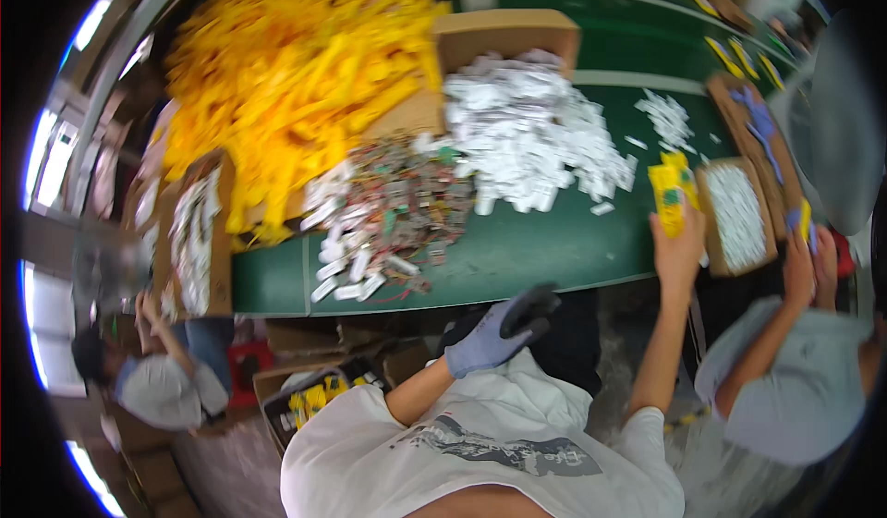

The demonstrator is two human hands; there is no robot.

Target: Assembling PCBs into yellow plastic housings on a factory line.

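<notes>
My right hand (679, 245), bare, reaches out over the right part of the green table, its fingers closed on a yellow packet (667, 190) with green marks. A box of white pieces (736, 218) stands just right of that hand. My left hand (497, 335) wears a grey-purple glove with a black palm side. It hangs near my lap, just off the table's front edge, fingers stretched out and nothing visible in it. Nearest to it on the table lies a heap of small circuit boards with wires (411, 199), mixed with white plastic cases (346, 278).
A large heap of yellow packets (305, 74) covers the back left. White pieces (517, 139) spill from a cardboard box (506, 28) at the back. Co-workers sit at right (785, 379) and left (171, 389). A carton with yellow packets (319, 398) stands below the table.
</notes>
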